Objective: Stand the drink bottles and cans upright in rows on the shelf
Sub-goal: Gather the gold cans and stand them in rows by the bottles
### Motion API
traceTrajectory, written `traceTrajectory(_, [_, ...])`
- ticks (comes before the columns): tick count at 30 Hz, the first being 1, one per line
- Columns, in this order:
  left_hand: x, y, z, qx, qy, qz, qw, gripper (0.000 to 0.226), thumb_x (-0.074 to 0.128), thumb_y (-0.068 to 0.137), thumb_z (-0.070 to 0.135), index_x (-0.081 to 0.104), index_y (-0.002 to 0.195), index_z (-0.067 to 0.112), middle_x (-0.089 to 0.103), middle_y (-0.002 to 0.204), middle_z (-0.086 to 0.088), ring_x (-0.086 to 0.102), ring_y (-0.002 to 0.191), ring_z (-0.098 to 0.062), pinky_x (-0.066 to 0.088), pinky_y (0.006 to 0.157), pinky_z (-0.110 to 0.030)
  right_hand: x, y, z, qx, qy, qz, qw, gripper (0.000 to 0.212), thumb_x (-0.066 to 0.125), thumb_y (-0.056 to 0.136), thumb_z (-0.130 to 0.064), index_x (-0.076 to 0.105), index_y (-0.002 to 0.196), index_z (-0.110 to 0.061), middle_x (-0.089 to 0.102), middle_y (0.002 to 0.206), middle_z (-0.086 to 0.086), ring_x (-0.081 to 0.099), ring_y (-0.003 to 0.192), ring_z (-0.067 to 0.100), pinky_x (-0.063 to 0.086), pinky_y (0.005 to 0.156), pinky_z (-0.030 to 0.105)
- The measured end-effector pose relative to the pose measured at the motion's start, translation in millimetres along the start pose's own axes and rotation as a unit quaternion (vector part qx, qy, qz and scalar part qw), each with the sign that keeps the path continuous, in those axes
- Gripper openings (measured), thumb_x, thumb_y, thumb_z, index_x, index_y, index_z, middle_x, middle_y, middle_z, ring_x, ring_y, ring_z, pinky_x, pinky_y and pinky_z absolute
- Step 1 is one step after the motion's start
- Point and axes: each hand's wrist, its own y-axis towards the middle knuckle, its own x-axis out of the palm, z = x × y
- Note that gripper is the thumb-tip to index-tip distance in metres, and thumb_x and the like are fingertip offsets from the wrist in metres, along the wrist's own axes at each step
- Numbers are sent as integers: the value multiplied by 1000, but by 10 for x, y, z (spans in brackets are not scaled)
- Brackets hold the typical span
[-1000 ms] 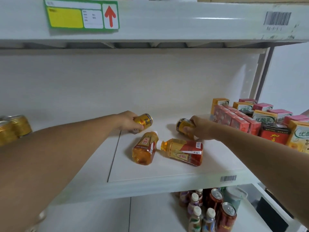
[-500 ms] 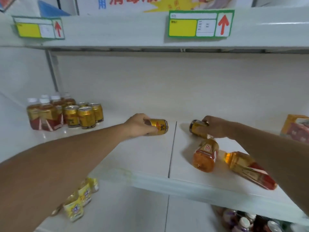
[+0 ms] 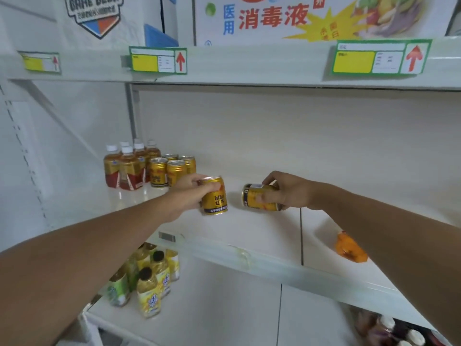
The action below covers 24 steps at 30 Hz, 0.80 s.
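My left hand (image 3: pixel 185 189) has carried its gold can (image 3: pixel 214 195) leftward and turned it nearly upright, just right of the standing cans (image 3: pixel 169 168). My right hand (image 3: pixel 287 189) still grips the second can (image 3: pixel 259 197) on its side above the shelf (image 3: pixel 249 228). Next, I'd set both beside that row.

A single head-worn wide-angle view looks forward and slightly down into a white shelf (image 3: pixel 262 228) from close range, both forearms reaching in from the bottom corners; the shelf above (image 3: pixel 249 63) crosses the top, a lower shelf (image 3: pixel 224 308) shows beneath, edges bowed by the lens
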Motion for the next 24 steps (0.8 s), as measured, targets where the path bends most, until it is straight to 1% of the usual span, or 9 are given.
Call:
traceTrajectory(3, [-217, -89, -52, 46, 62, 12, 997, 60, 92, 83, 43, 68, 136, 27, 76, 118, 7, 73, 109, -9, 61, 91, -32, 124, 38, -178, -21, 32, 28, 999, 57, 91, 81, -38, 58, 126, -23, 67, 118, 10, 67, 86, 21, 55, 73, 31])
traceTrajectory(7, [-451, -173, -109, 83, 96, 27, 992, 56, 94, 78, 46, 70, 128, 37, 75, 114, 15, 70, 105, 1, 56, 87, -24, 278, 84, -356, -37, 65, 59, 995, 64, 95, 75, -33, 59, 127, -28, 67, 113, 1, 68, 92, 16, 51, 73, 24])
traceTrajectory(10, [-581, -213, -140, 99, 109, 40, 988, 54, 93, 79, 45, 70, 127, 37, 74, 116, 17, 68, 107, 2, 55, 91, -27, 408, 119, -482, -36, 97, 66, 992, 67, 95, 75, -28, 58, 131, -29, 66, 120, 4, 69, 99, 22, 59, 80, 32])
traceTrajectory(13, [-704, -234, -182, 111, 115, 40, 986, 49, 93, 80, 44, 68, 122, 42, 72, 115, 20, 68, 102, 9, 53, 85, -21, 527, 125, -561, -22, 138, 47, 989, 72, 93, 79, -22, 52, 137, -30, 60, 124, 5, 69, 104, 27, 62, 93, 48])
traceTrajectory(15, [-780, -241, -208, 117, 112, 34, 986, 47, 93, 80, 44, 67, 121, 43, 72, 116, 21, 66, 97, 16, 51, 82, -17, 601, 126, -582, -22, 173, 42, 984, 75, 94, 79, -18, 50, 138, -30, 56, 127, 7, 69, 111, 31, 64, 93, 48])
traceTrajectory(17, [-843, -230, -240, 122, 103, 24, 987, 51, 93, 81, 43, 68, 126, 40, 73, 120, 20, 67, 103, 11, 53, 88, -20, 662, 132, -605, -25, 198, 60, 978, 79, 96, 76, -15, 49, 139, -26, 56, 128, 9, 70, 111, 31, 64, 95, 47])
traceTrajectory(19, [-897, -218, -264, 125, 95, 17, 987, 54, 92, 82, 42, 68, 129, 38, 72, 123, 18, 67, 111, 3, 55, 96, -26, 698, 158, -645, -22, 223, 100, 970, 84, 101, 68, -21, 51, 135, -24, 60, 126, 10, 72, 104, 27, 63, 95, 43])
traceTrajectory(21, [-947, -215, -283, 129, 89, 14, 988, 55, 92, 83, 41, 69, 132, 35, 71, 127, 14, 65, 117, -2, 54, 101, -30, 727, 185, -691, -20, 238, 146, 960, 86, 103, 56, -35, 57, 127, -23, 66, 121, 10, 72, 102, 26, 60, 95, 41])
traceTrajectory(24, [-1006, -223, -314, 130, 75, 17, 989, 57, 91, 84, 37, 68, 136, 30, 71, 128, 13, 65, 117, -2, 54, 97, -27, 804, 230, -738, -31, 261, 192, 945, 65, 98, 58, -44, 70, 114, -25, 74, 117, 6, 73, 106, 21, 58, 93, 38])
